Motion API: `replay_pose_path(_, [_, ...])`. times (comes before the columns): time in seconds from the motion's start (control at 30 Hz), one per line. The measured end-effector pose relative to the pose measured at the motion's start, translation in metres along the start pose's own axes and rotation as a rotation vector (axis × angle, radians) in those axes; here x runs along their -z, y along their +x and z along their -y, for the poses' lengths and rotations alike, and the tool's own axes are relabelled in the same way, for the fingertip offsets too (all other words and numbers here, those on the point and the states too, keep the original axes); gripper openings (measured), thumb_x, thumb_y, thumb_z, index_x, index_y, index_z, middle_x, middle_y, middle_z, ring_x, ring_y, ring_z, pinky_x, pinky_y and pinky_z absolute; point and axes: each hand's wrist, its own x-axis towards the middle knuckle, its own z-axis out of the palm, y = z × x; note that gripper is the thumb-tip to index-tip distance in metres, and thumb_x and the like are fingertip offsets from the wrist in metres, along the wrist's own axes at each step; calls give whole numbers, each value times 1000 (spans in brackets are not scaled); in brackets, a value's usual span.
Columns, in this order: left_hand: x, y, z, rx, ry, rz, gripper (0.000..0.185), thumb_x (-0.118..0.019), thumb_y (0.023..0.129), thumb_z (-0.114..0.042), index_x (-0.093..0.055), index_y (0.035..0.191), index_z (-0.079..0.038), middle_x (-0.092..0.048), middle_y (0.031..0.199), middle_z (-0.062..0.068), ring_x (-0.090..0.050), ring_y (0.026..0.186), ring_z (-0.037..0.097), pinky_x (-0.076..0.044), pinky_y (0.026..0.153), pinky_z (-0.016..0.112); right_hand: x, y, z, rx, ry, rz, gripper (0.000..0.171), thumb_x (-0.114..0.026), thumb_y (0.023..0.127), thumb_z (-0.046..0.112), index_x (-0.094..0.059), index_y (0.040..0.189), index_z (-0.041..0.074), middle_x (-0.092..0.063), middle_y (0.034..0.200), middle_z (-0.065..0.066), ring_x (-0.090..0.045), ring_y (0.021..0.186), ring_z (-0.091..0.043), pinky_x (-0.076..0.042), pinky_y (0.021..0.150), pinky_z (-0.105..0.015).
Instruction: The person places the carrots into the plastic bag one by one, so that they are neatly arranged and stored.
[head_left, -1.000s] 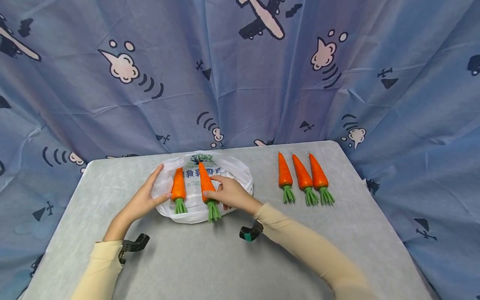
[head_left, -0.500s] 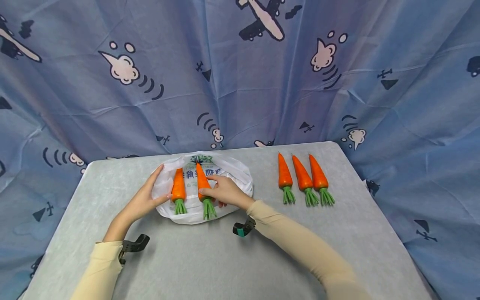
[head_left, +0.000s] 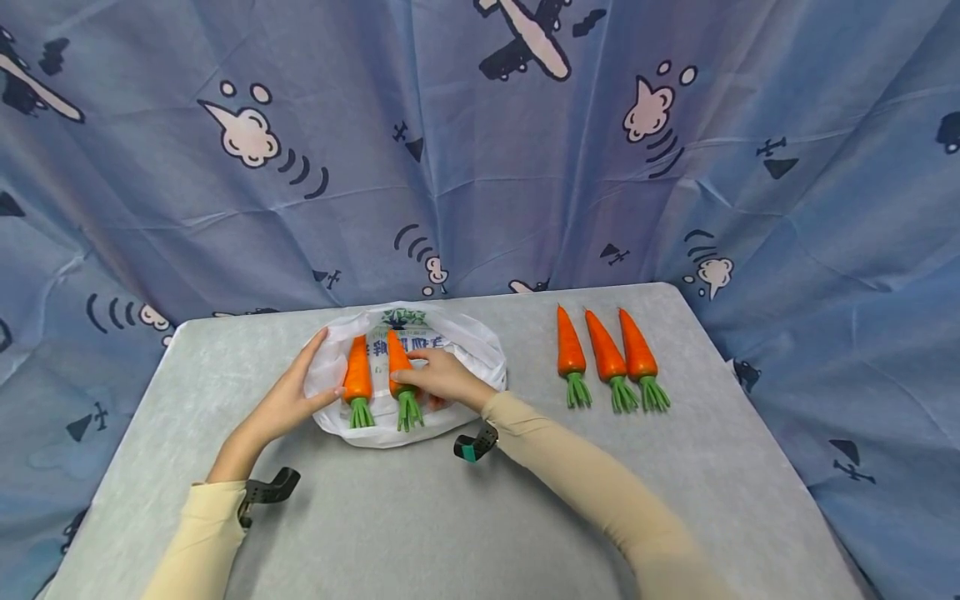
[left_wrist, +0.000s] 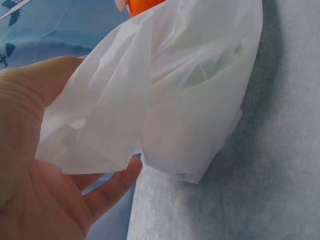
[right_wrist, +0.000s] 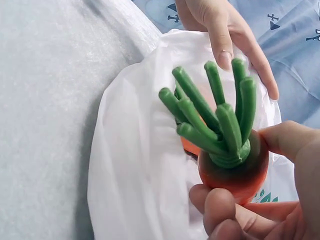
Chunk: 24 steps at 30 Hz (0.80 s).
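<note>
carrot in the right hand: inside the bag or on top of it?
Cannot tell. The right hand pinches the carrot over the white bag; its orange body shows unveiled, but whether it has entered the bag's mouth is unclear.

the left hand (left_wrist: 35, 165) holds a bunched fold of the white plastic bag (left_wrist: 185, 95) against its palm, above the grey tabletop (left_wrist: 280, 165); an orange carrot (left_wrist: 142, 5) peeks out at the top.

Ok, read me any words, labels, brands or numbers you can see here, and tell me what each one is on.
Plastic bag: green emblem and a row of dark printed characters, too blurred and partly covered by the carrots to read.
Backdrop cloth: only airplane and cloud drawings, no words.
Nothing else carries any text.
</note>
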Motion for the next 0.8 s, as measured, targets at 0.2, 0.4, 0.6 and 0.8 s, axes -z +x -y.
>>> replay_pose_path(0.2, [0, 0, 1, -12, 4, -11, 100, -72, 91, -24, -1, 161, -24, -6, 167, 20, -13, 151, 49, -17, 117, 71, -5, 8, 1, -2, 37, 10, 64, -67, 90, 44, -51, 146, 17, -61, 57, -2, -46, 36, -12, -46, 39, -26])
replay_pose_path(0.4, [-1, 0, 2, -14, 8, -10, 100, -72, 91, -25, -1, 161, -24, -6, 167, 19, -13, 151, 49, -17, 118, 70, -7, 14, 1, -6, 69, 19, 64, -67, 91, 43, -50, 146, 16, -62, 58, -3, -48, 38, -14, -46, 39, -26])
replay_pose_path(0.6, [-2, 0, 1, -19, 8, -14, 100, -72, 90, -25, -2, 161, -24, -8, 167, 18, -14, 151, 48, -18, 118, 69, -10, 20, -1, 3, 64, 25, 64, -67, 91, 43, -49, 146, 15, -64, 60, -4, -48, 38, -14, -47, 40, -26])
replay_pose_path(0.8, [-1, -1, -1, -15, 8, -10, 99, -72, 91, -26, -3, 161, -23, -8, 167, 18, -14, 151, 48, -18, 118, 69, -13, 25, -1, 3, 55, 26, 64, -67, 92, 42, -48, 147, 16, -64, 61, -5, -49, 39, -14, -49, 41, -27])
